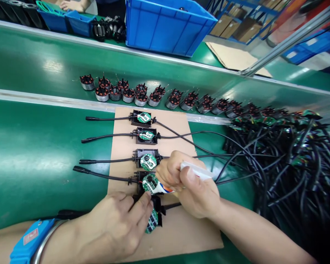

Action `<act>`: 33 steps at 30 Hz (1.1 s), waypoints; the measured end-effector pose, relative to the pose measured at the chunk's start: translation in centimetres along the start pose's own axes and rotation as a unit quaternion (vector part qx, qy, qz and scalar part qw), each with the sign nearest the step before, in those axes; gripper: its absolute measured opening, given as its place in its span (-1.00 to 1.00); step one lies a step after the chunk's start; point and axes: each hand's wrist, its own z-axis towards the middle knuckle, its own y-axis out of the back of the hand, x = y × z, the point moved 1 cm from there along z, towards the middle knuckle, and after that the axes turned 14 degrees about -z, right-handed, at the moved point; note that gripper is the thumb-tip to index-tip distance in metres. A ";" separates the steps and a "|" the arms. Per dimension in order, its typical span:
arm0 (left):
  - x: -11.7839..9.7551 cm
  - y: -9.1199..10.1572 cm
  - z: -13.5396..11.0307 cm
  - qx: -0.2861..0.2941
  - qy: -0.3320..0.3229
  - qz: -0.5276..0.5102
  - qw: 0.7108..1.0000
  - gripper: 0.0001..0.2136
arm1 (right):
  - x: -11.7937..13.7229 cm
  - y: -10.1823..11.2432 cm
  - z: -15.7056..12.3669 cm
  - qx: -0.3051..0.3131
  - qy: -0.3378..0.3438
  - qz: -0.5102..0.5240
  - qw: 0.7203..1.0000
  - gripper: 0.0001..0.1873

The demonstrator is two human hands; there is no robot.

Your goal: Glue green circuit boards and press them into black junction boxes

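In my right hand (192, 183) is a white glue tube (199, 171), gripped in a closed fist and tilted down to the left. Its nozzle touches or nearly touches a round green circuit board (149, 181) over a black plastic case. My left hand (121, 216) is closed, fingertips at that board's lower edge. Partly under the left fingers, another circuit board (152, 223) shows its grid of components. Farther up lie a circuit board (148, 161), a second circuit board (146, 135) and a third circuit board (143, 117), each with a white glue line.
Beneath the cases lies a cardboard sheet (181, 238). Black cables run right into a large cable heap (288, 165). A row of copper-wound stators (141, 98) lines the ledge behind. A blue crate (165, 29) stands beyond, and another person's hand (71, 5) shows top left.
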 end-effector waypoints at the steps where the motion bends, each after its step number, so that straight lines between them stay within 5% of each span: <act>1: 0.0 0.1 0.0 0.002 -0.002 0.002 1.000 -0.62 | 0.0 0.2 -0.1 -0.004 -0.003 -0.004 1.000 -0.64; 24: 0.1 0.2 -0.1 0.009 -0.006 0.005 1.000 -0.61 | 0.0 1.4 0.5 -0.043 0.039 -0.010 0.998 -0.64; 33: -3.8 1.8 -1.9 0.050 -0.063 0.002 0.997 -0.68 | 1.6 -1.5 -3.6 -0.016 -0.003 0.053 0.998 -0.59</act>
